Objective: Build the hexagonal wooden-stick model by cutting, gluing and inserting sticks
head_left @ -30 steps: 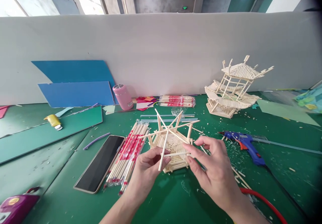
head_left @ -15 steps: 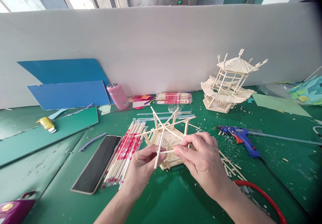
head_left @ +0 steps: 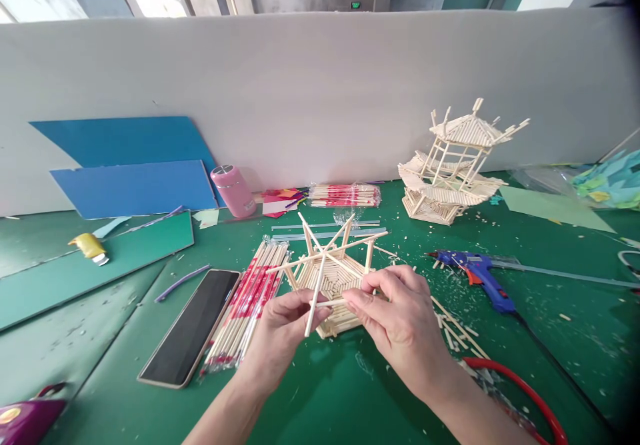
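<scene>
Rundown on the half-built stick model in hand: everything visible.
The stick model is pale wood: a flat hexagonal base of glued sticks, short posts at its corners, and long sticks crossing star-like above. It rests on the green table. The left hand and right hand pinch a short stick at its near edge.

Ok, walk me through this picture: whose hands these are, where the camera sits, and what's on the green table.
The camera sits on a person's head, looking forward and down, so both hands are that person's own. The left hand and the right hand pinch a short wooden stick between them, right at the near edge of a small hexagonal stick model. On the green table lie a bundle of wrapped chopsticks, a dark phone, a blue glue gun, a pink bottle and, further back, a finished stick pavilion. Blue boards lean against the white wall.
</scene>
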The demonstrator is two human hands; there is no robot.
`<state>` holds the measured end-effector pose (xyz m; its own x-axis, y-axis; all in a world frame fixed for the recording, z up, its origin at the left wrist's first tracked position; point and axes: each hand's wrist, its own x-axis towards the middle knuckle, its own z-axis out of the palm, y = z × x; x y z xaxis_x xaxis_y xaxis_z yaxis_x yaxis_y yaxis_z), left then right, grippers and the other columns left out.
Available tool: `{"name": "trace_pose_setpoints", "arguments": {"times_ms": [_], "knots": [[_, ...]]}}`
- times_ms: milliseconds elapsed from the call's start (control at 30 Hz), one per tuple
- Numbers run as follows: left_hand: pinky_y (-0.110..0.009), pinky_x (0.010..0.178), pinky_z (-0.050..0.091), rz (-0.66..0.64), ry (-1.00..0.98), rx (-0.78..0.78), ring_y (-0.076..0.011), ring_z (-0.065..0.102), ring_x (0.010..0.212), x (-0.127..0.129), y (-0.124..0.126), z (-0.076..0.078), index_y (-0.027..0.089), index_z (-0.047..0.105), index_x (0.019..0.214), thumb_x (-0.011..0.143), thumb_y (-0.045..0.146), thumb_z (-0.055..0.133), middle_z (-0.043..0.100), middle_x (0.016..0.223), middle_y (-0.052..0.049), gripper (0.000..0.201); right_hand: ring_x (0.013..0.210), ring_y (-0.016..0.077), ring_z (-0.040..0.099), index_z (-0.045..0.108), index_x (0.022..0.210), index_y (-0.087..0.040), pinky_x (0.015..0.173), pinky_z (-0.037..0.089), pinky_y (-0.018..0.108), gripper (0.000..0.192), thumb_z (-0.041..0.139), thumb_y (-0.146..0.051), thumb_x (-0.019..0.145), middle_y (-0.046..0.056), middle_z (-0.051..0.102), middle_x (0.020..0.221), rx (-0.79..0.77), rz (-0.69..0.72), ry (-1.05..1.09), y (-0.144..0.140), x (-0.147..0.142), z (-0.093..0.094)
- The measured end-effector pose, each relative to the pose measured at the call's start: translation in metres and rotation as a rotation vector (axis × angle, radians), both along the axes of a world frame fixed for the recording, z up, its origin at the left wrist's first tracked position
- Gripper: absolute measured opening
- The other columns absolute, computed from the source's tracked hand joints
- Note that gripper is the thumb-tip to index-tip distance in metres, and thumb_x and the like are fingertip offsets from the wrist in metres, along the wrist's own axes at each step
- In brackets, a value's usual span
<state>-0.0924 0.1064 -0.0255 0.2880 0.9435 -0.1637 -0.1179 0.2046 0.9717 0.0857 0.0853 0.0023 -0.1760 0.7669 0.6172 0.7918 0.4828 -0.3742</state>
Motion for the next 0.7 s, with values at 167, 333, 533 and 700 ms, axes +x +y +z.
{"name": "trace_pose_setpoints", "arguments": {"times_ms": [167, 333, 533, 700], "knots": [[-0.02, 0.064, 0.038, -0.006, -0.044, -0.019, -0.0098, 0.05, 0.067, 0.001, 0.0, 0.001, 0.018, 0.069, 0.076, 0.072, 0.021, 0.068, 0.062, 0.069, 0.002, 0.006, 0.078, 0.0181, 0.044, 0.066, 0.091, -0.027, 0.069, 0.036, 0.035, 0.016, 0.056, -0.02, 0.081, 0.001, 0.06, 0.08, -0.008, 0.029, -0.023, 0.0, 0.002, 0.001], [-0.019, 0.064, 0.038, -0.008, -0.055, -0.025, -0.0095, 0.05, 0.066, 0.002, 0.0, 0.003, 0.017, 0.069, 0.075, 0.071, 0.022, 0.068, 0.063, 0.069, 0.001, 0.006, 0.092, 0.02, 0.045, 0.056, 0.112, -0.022, 0.079, 0.04, 0.036, 0.034, 0.059, -0.018, 0.078, 0.006, 0.053, 0.098, -0.048, 0.079, 0.01, -0.003, 0.019, -0.002], [-0.019, 0.061, 0.038, 0.017, -0.037, -0.023, -0.0093, 0.05, 0.064, 0.003, 0.001, 0.004, 0.016, 0.069, 0.071, 0.068, 0.022, 0.071, 0.061, 0.066, 0.002, 0.007, 0.1, 0.0193, 0.045, 0.053, 0.109, -0.025, 0.084, 0.041, 0.035, 0.032, 0.06, -0.026, 0.078, 0.005, 0.045, 0.105, -0.187, 0.037, 0.186, -0.01, 0.037, -0.009], [-0.02, 0.06, 0.037, 0.005, -0.001, -0.03, -0.01, 0.05, 0.064, 0.002, 0.0, 0.006, 0.016, 0.07, 0.075, 0.069, 0.024, 0.07, 0.062, 0.066, 0.001, 0.01, 0.097, 0.0187, 0.045, 0.055, 0.105, -0.024, 0.081, 0.043, 0.035, 0.027, 0.058, -0.02, 0.079, 0.005, 0.045, 0.102, -0.169, 0.079, 0.168, -0.01, 0.035, -0.009]]}}
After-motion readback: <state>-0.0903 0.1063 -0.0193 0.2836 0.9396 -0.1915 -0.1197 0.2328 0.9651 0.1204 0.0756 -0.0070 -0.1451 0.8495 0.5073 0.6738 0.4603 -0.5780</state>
